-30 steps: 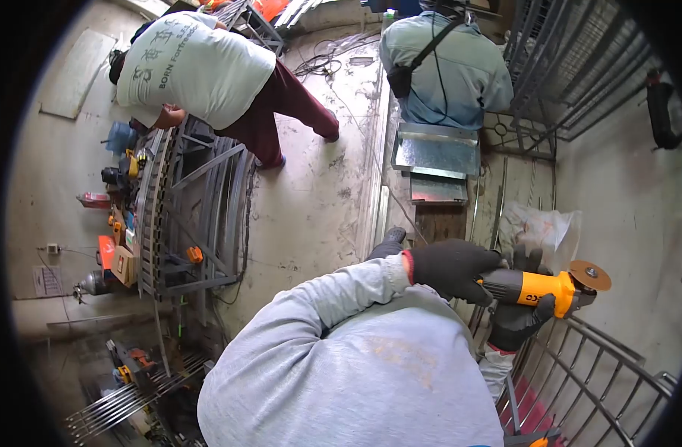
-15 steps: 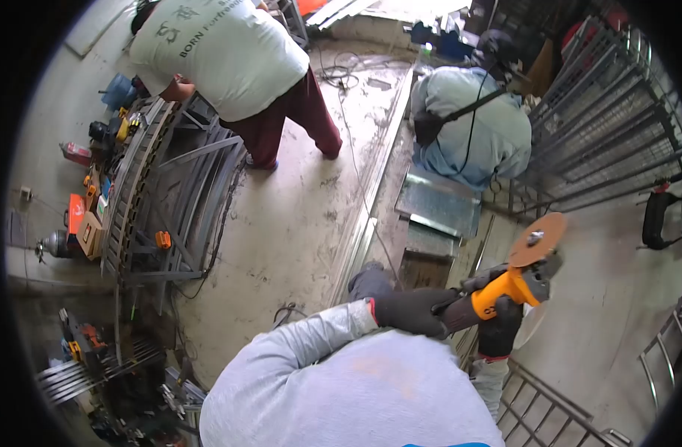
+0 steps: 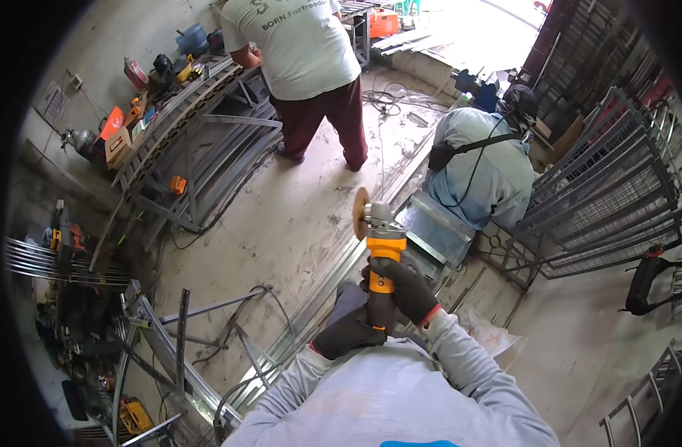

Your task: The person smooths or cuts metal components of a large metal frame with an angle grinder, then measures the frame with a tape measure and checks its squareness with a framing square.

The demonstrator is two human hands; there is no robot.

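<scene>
An orange and black angle grinder (image 3: pixel 385 257) with a brown disc (image 3: pixel 361 213) stands nearly upright in front of my chest, disc end away from me. My left hand (image 3: pixel 348 333), in a black glove, is closed round its dark rear handle. Higher up, my gloved right hand (image 3: pixel 406 287) wraps the orange body just below the metal head. The disc touches nothing. Beyond the grinder, metal sheet pieces (image 3: pixel 436 227) lie beside a crouching person.
One person (image 3: pixel 296 52) stands at a metal workbench (image 3: pixel 184 104) with tools. Another (image 3: pixel 482 156) crouches by leaning metal grilles (image 3: pixel 602 194). Long metal bars (image 3: pixel 319 290) run along the floor. A metal frame (image 3: pixel 169 350) and cable lie at the lower left.
The grinder has moved left and turned from slanting rightward to nearly upright. Both hands have moved left with it. The view has shifted, showing more of the metal frame at lower left.
</scene>
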